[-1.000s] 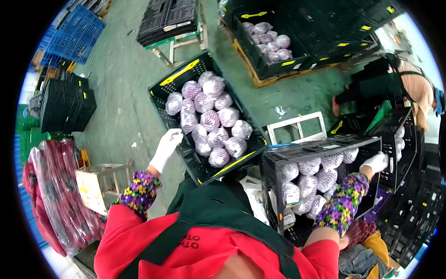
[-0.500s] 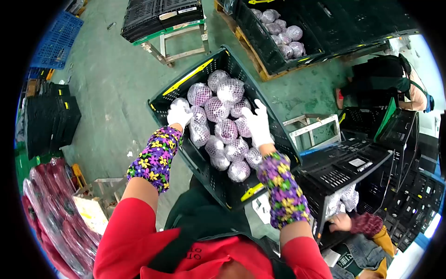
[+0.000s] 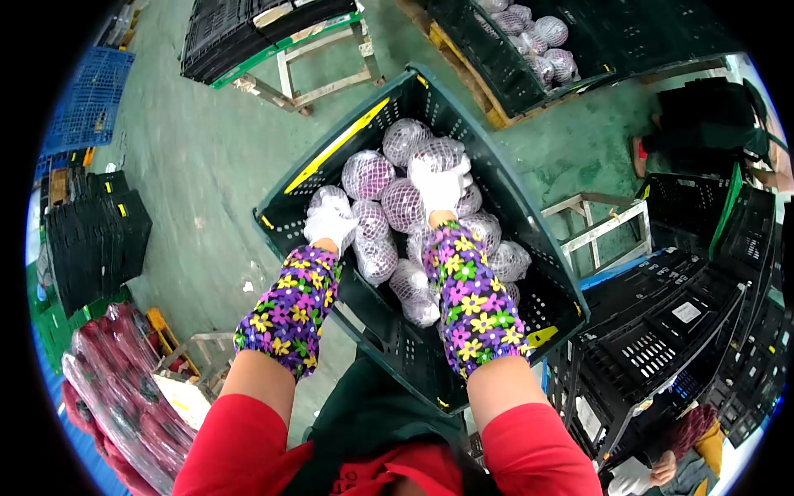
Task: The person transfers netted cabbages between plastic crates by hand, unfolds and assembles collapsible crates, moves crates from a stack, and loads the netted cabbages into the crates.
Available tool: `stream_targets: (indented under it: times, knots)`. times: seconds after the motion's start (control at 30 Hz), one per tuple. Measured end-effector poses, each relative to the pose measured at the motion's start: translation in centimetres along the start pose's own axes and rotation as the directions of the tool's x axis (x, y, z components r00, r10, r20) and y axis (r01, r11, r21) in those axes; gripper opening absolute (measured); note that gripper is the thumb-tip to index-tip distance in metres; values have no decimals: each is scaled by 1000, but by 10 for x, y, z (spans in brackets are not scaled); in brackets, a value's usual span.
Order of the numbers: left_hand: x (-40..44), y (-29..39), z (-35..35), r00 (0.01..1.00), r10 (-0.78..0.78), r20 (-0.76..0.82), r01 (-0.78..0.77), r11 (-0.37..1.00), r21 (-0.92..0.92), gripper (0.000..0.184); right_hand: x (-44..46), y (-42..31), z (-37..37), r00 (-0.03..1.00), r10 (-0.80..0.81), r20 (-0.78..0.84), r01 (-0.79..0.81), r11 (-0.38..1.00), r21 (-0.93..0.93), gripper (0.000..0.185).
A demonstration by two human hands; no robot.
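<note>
**Both gloved hands inside a dark green crate of wrapped purple balls**

Nearest: two forearms, covered by purple sleeves printed with bright flowers (image 3: 289, 310). The left hand (image 3: 329, 223), white-gloved, is laid against a wrapped ball at the crate's left side; whether its fingers are closed cannot be told. The right hand (image 3: 438, 186), also white-gloved, is placed over a ball near the crate's middle, fingers draped across it; whether it is gripped cannot be told.

The dark green perforated plastic crate (image 3: 538, 277) is set at an angle before the body. Within it are held many round purple balls in white netting and clear film (image 3: 368, 174), mostly gathered toward the middle.

Right of the crate, black slotted plastic crates (image 3: 657, 331) are seen, with another person's hand (image 3: 663, 469) below them. A white rectangular frame (image 3: 608, 231) is placed close by its right side. Left of the crate, maroon bundles in clear plastic (image 3: 124, 380) are heaped, and flat black crates (image 3: 98, 240) are stacked.

Beyond the crate, folded black crates (image 3: 269, 29) are carried by a pale stand (image 3: 331, 74). Farther right, similar balls (image 3: 550, 31) are held in another dark crate, set on a wooden pallet (image 3: 467, 62).
</note>
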State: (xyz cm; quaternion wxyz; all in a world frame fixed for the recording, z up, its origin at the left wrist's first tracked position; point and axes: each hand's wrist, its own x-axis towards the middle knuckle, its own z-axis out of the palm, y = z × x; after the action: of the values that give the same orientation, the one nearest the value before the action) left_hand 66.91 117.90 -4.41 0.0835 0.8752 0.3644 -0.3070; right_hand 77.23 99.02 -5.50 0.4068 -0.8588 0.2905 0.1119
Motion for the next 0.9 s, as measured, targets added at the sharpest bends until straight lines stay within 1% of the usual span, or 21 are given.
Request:
stream_targets:
  times: [0.03, 0.07, 0.1, 0.17, 0.2, 0.23, 0.27, 0.3, 0.33, 0.37, 0.4, 0.43, 0.5, 0.53, 0.57, 0.6, 0.63, 0.67, 0.73, 0.8, 0.9]
  knots:
    - [-2, 1, -4, 999, -26, 20, 26, 1000, 13, 112, 3, 12, 1, 997, -81, -7, 82, 995, 56, 112]
    - [-3, -2, -11, 997, 3, 79, 2, 998, -57, 117, 1, 14, -8, 994, -102, 40, 96, 988, 120, 110]
    - [-1, -6, -9, 996, -25, 90, 33, 995, -91, 117, 4, 22, -8, 985, -172, 16, 168, 975, 144, 105]
    - [7, -21, -1, 996, 51, 67, -34, 971, -235, 117, 5, 38, -19, 982, -163, 91, 139, 965, 223, 112]
    - [4, -22, -10, 994, 90, 65, -63, 938, -341, 116, 7, 52, -20, 987, -142, 82, 120, 967, 226, 111]
    - [-3, -22, -17, 994, 81, 68, -50, 928, -369, 115, 3, 65, -19, 965, -262, -23, 256, 915, 312, 101]
    - [9, -31, -5, 991, 134, 30, -109, 900, -421, 113, -5, 78, -25, 979, -198, 54, 131, 805, 579, 89]
    - [21, -42, 6, 983, 184, -11, -168, 865, -473, 112, -19, 91, -42, 966, -160, 202, -47, 662, 748, 77]
    - [11, -41, -4, 969, 247, -20, -212, 784, -584, 110, -32, 105, -58, 931, -118, 345, -249, 484, 839, 65]
    - [9, -44, -10, 948, 316, -24, -253, 709, -659, 107, -51, 106, -84, 864, -97, 494, -436, 349, 830, 59]
    - [14, -49, -10, 947, 321, 17, -206, 647, -734, 105, -70, 107, -110, 773, -73, 631, -607, 208, 767, 54]
    - [6, -47, -13, 938, 343, 42, -170, 564, -808, 102, -95, 88, -141, 691, -57, 721, -716, 85, 693, 56]
    - [-10, -42, -20, 918, 387, 93, -68, 382, -922, 96, -124, 88, -178, 524, -214, 825, -852, -117, 511, 56]
    - [-33, -35, -36, 901, 418, 119, -43, 357, -933, 94, -144, 58, -213, 565, -226, 794, -540, 627, 562, 56]
    - [-55, -30, -49, 881, 451, 142, -18, 332, -943, 92, -159, 61, -228, 558, -238, 795, -527, 639, 560, 57]
    - [-80, -25, -66, 849, 499, 175, 62, 234, -970, 85, -174, 64, -242, 551, -249, 797, -514, 651, 559, 57]
    - [-103, -23, -78, 807, 554, 205, 148, 146, -978, 79, -185, 77, -247, 534, -257, 805, -731, 339, 593, 59]
    - [-119, -22, -80, 758, 633, 156, 106, 115, -988, 76, -197, 90, -252, 518, -264, 813, -846, -21, 532, 60]
    - [-152, -16, -92, 646, 759, 80, 60, 54, -997, 72, -222, 73, -277, 553, -191, 811, -829, -28, 558, 62]
    - [-195, -2, -118, 520, 852, 65, 152, -18, -988, 65, -240, 77, -294, 571, -244, 784, -802, 37, 596, 66]
    - [-258, 16, -165, 322, 946, 37, 349, -82, -934, 55, -264, 69, -318, 613, -312, 726, -746, 72, 662, 73]
